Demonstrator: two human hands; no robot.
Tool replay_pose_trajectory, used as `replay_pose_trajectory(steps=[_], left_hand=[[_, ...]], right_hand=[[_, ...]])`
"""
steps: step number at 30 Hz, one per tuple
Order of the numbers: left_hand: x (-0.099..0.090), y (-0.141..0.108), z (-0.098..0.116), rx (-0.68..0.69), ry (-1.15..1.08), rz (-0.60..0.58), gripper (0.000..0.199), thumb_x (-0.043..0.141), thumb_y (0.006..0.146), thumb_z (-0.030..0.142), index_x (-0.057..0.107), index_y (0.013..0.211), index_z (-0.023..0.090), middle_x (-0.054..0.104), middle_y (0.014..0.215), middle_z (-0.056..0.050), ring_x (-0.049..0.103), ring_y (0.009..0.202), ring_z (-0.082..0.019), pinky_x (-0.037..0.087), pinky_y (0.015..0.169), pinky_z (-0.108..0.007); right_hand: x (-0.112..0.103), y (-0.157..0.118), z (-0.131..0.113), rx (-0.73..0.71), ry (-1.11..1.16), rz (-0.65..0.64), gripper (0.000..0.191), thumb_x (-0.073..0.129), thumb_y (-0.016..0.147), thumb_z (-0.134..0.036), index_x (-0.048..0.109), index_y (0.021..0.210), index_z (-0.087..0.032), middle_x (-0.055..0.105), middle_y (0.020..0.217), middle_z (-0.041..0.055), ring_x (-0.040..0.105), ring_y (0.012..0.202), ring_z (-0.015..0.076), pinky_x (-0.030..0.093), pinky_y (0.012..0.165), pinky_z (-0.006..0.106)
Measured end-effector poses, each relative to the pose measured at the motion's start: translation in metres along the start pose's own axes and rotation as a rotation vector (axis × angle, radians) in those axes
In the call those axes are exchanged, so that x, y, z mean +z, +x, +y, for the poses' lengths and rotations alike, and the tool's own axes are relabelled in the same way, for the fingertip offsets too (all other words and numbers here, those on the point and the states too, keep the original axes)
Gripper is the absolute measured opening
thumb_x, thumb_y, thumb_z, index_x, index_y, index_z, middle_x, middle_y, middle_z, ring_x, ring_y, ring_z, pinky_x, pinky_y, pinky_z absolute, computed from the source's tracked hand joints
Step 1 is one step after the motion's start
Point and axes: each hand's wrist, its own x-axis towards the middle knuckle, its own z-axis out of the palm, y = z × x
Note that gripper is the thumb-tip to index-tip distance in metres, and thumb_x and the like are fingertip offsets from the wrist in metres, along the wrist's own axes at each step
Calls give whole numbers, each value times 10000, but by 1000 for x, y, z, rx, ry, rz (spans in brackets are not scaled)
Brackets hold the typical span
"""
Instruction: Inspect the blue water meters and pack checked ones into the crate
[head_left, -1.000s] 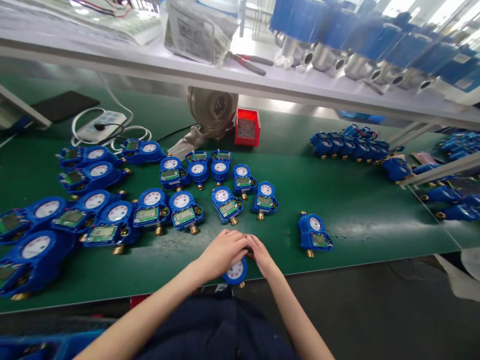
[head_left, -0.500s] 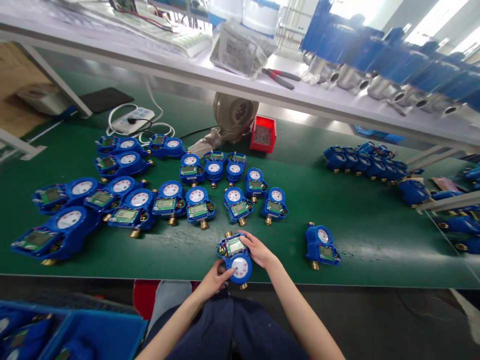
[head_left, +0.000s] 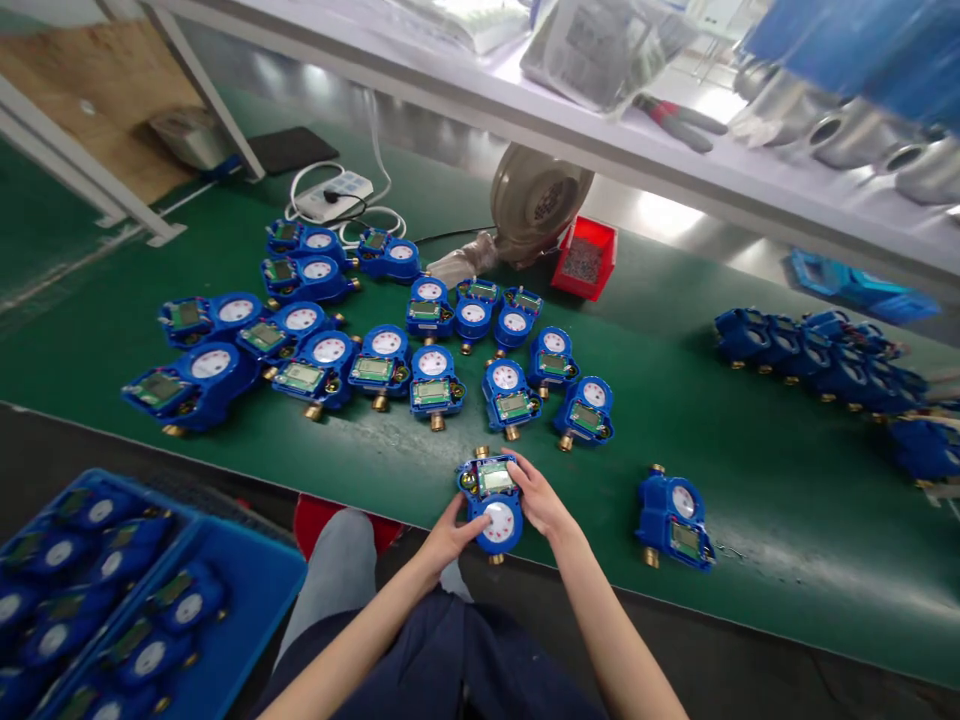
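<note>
Between my two hands is a blue water meter (head_left: 499, 525) with a white round dial, an exposed green circuit board with a small display, and brass pipe ends. It is at the front edge of the green table. My left hand (head_left: 450, 535) grips its left side, thumb over the dial. On the right side, my right hand (head_left: 538, 495) holds it beside the display, thumb on the board's edge. A single similar meter (head_left: 675, 520) lies to the right. Ahead, several more meters stand in loose rows, the nearest being one meter (head_left: 512, 397) just beyond my hands.
A blue crate (head_left: 247, 610) of meters sits low at the left. Behind the rows are a red bin (head_left: 600, 262) of small parts, a beige blower (head_left: 517, 195) and a power strip (head_left: 334, 195). A white shelf (head_left: 450, 95) overhangs the back. More meters (head_left: 814, 355) line the far right.
My view has turned left and down, so more of the blue crate shows and the table appears tilted. Both hands keep hold of the same meter.
</note>
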Motion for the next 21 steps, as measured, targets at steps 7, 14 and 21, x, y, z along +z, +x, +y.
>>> replay_pose_trajectory(steps=[7, 14, 21], left_hand=[[10, 0, -5, -111, -28, 104, 651, 653, 720, 510, 390, 1284, 319, 553, 1285, -81, 602, 1036, -264, 499, 739, -343], [-5, -28, -6, -104, -145, 89, 686, 646, 720, 534, 368, 1310, 320, 557, 1264, -104, 609, 1018, -263, 511, 749, -369], [-69, -104, 12, -15, -267, 206, 706, 661, 727, 487, 345, 1328, 292, 600, 1204, -109, 633, 939, -237, 502, 689, -305]], right_hand=[[-1, 3, 3, 1, 17, -9, 460, 611, 814, -366, 512, 1246, -240, 680, 1087, 61, 640, 930, 195, 478, 860, 357], [34, -13, 4, 32, -9, 1, 486, 626, 810, -351, 499, 1263, -231, 681, 1098, 70, 642, 934, 192, 475, 868, 354], [132, -20, 32, 116, -75, -108, 515, 649, 792, -353, 495, 1271, -240, 695, 1056, 50, 650, 907, 191, 481, 870, 356]])
